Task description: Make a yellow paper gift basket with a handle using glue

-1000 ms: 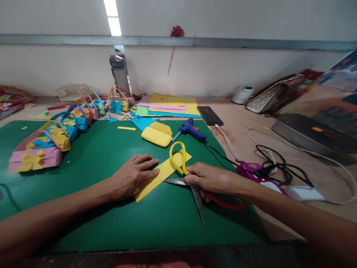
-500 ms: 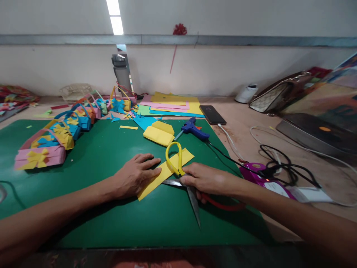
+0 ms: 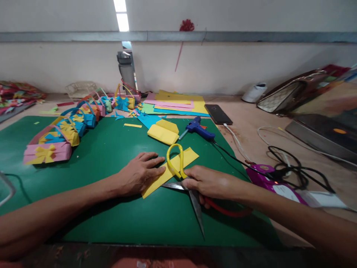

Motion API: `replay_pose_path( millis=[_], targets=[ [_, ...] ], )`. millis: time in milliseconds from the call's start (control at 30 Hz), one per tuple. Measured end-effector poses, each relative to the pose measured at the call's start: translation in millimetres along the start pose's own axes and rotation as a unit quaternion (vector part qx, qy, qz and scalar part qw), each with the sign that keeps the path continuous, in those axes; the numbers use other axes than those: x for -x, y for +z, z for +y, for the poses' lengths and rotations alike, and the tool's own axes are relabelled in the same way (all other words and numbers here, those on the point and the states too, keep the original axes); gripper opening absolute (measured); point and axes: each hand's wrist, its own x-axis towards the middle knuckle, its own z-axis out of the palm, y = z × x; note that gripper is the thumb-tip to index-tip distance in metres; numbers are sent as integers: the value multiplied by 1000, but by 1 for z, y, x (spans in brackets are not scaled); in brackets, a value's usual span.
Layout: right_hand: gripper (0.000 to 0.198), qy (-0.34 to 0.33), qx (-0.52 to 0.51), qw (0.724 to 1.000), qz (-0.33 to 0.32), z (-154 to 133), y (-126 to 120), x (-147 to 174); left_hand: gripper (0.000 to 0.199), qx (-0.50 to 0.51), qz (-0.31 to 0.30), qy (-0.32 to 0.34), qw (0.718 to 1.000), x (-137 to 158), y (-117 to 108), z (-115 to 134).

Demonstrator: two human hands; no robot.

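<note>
The left hand (image 3: 142,173) lies flat on the yellow strip (image 3: 169,173), fingers a little spread and palm down, pressing it without grasping anything; the right hand (image 3: 203,182) is closed around the scissors (image 3: 196,208) close to their pivot. The scissors stand open, one blade pointing to the near side, the other pointing left to the near edge of the strip; whether that tip touches the paper cannot be told. Their yellow loop rises in front of the strip, and the red one reaches out to the right. The strip lies slantwise on the green mat (image 3: 117,223), running from near left to far right between the hands. To the right, on the tabletop (image 3: 242,134), sits a purple power strip (image 3: 259,171) with black cable. At left, a pink paper basket (image 3: 64,152) heads a row of others. Farther off, a folded yellow piece (image 3: 160,134) lies beside a blue glue gun (image 3: 199,129), with a dark phone (image 3: 218,114) and stacked paper sheets (image 3: 181,97) beyond.
</note>
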Motion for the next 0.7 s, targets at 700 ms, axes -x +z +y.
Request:
replay_pose_path(
  millis=[700],
  targets=[
    [11,-1,-2,1000,-9,-11,6,-4,27,22,-12,5,1000,-2,-2,-1]
  ],
)
